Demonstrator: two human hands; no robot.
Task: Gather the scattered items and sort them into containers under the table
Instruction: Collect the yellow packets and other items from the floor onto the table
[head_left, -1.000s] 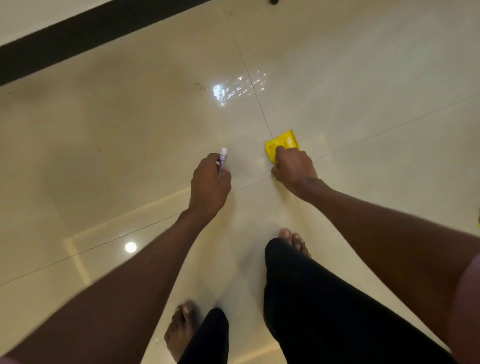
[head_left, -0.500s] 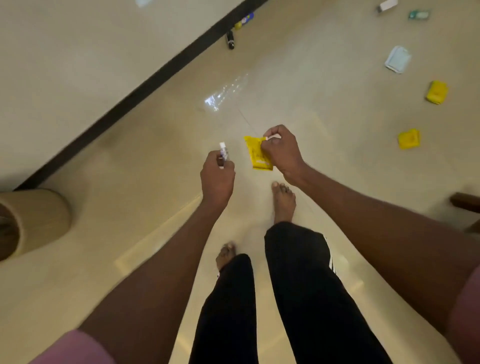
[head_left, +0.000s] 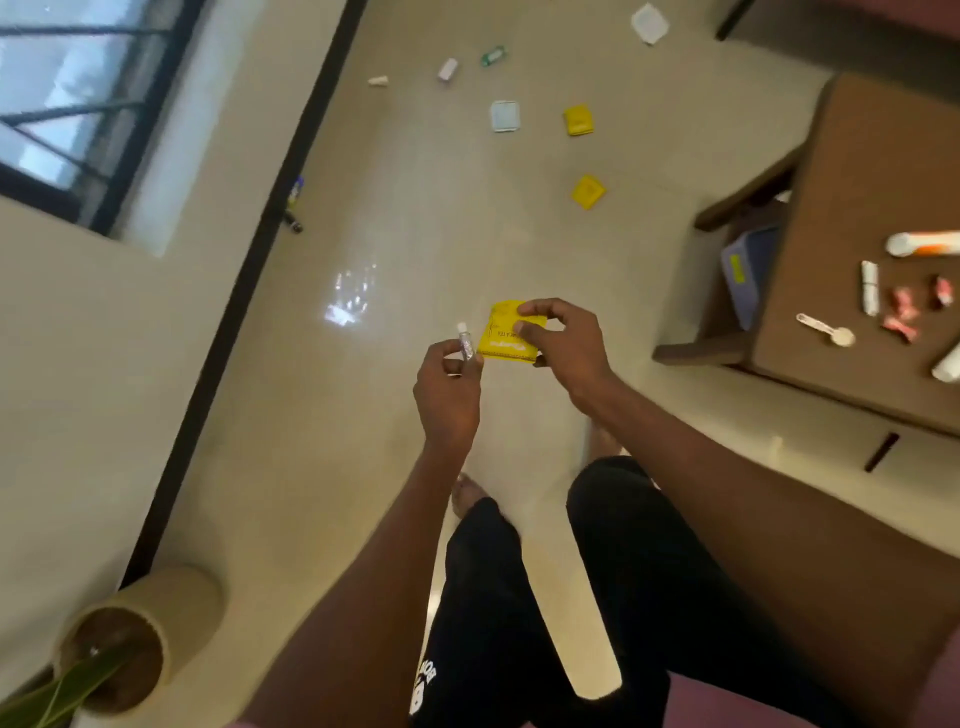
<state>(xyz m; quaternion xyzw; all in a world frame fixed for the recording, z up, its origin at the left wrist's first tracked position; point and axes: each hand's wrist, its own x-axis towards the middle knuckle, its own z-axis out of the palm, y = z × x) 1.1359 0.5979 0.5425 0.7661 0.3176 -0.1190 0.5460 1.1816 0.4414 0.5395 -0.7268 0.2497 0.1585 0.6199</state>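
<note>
While I stand on the tiled floor (head_left: 395, 441) beside the low wooden table (head_left: 852, 171), my right hand (head_left: 563, 345) pinches a yellow sachet (head_left: 506, 338) between thumb and curled fingers, and my left hand (head_left: 449, 387) grips a small clear vial (head_left: 465, 340) upright, fingers wrapped round its lower half. Both items are held in the air at waist level, just beside each other, well clear of the floor. More litter lies ahead: two further yellow packets (head_left: 588, 191), a pale blue square pack (head_left: 505, 115), a white box (head_left: 448, 69) and a green bottle (head_left: 492, 55). A blue container (head_left: 748, 270) shows under the table's near edge; whether others sit behind it I cannot tell. On the tabletop rest a measuring spoon (head_left: 826, 330) and pink wrapped sweets (head_left: 901, 314).

My reading is that the carry-and-sort step is in hand. To do it well I would keep both grips firm, turn right toward the table, crouch low enough to see the bins, and release each item into its own kind of container rather than dropping both together.
</note>
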